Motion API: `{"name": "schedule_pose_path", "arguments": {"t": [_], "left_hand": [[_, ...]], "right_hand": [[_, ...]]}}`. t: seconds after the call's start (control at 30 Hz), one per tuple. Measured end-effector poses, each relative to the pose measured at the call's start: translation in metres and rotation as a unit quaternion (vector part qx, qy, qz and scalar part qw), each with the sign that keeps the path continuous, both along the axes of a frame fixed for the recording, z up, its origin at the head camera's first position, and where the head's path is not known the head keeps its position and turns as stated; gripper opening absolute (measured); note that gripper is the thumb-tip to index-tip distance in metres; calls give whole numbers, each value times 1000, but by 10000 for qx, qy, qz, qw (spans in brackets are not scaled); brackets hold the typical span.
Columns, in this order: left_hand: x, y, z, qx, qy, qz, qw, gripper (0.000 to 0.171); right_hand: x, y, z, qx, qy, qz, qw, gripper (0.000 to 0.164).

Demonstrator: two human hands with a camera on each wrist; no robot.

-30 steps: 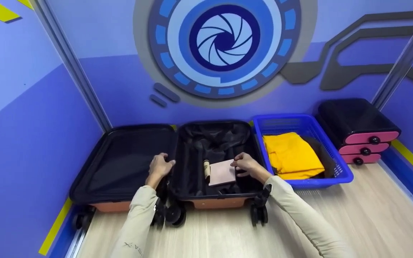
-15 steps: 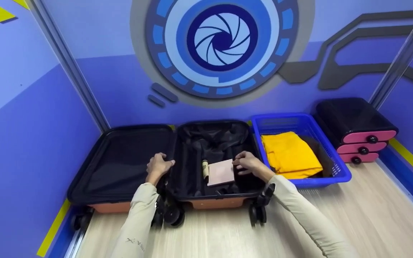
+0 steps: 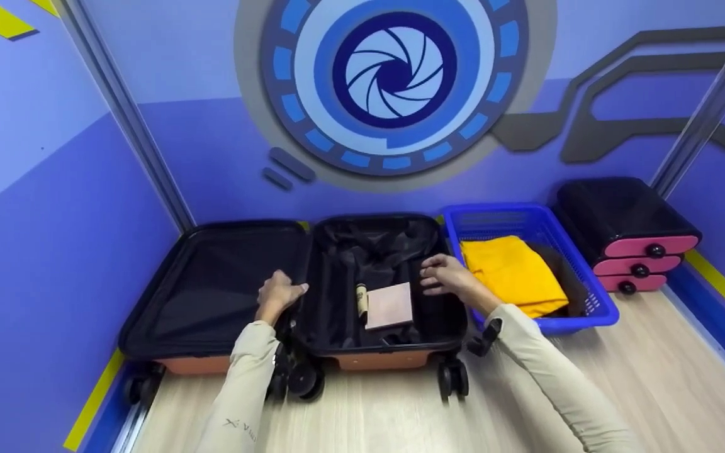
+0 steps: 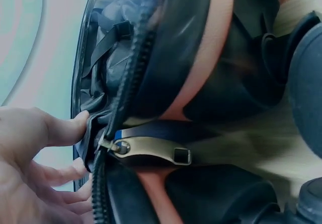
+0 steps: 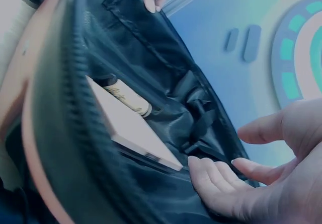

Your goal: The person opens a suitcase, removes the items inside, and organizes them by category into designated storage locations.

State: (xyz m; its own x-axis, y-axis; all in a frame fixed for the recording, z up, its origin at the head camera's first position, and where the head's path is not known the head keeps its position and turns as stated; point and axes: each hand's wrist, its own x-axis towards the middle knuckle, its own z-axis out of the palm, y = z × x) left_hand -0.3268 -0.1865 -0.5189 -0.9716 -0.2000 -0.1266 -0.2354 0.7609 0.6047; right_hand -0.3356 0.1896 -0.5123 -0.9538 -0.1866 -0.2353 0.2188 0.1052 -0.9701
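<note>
An orange suitcase with black lining lies spread open in two halves. In its right half (image 3: 337, 340) are a flat, pale pink square case (image 3: 389, 306) and a cream tube (image 3: 361, 299) with a black end and dark lettering, side by side. My left hand (image 3: 279, 296) holds the fabric edge between the halves, thumb on one side and fingers on the other, beside a gold zipper pull (image 4: 151, 153). My right hand (image 3: 450, 277) hovers over the suitcase's right rim with fingers loosely bent and nothing in them, just right of the pink case.
The suitcase's left half (image 3: 211, 289) lies flat at the left. A blue basket (image 3: 601, 308) with folded yellow cloth (image 3: 513, 277) and dark cloth stands at the right. Beyond it is a black organizer (image 3: 627, 207) with pink drawers. A patterned wall rises behind.
My right hand has let go of the pink case's corner and moved right and slightly up, away from it. My left hand stays at the suitcase's middle edge.
</note>
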Motion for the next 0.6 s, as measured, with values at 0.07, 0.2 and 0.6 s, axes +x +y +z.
{"name": "schedule_pose_path", "arguments": {"t": [0.07, 0.2, 0.6], "left_hand": [[-10, -8, -12, -20, -108, -18, 9999, 53], [-15, -16, -16, 18, -273, 7, 9996, 55], [16, -6, 24, 977, -388, -167, 9943, 25]], "right_hand": [[0, 6, 6, -34, 35, -8, 10000, 30], [0, 23, 18, -74, 107, 30, 9999, 31], [36, 134, 21, -1103, 397, -223, 9929, 33]]}}
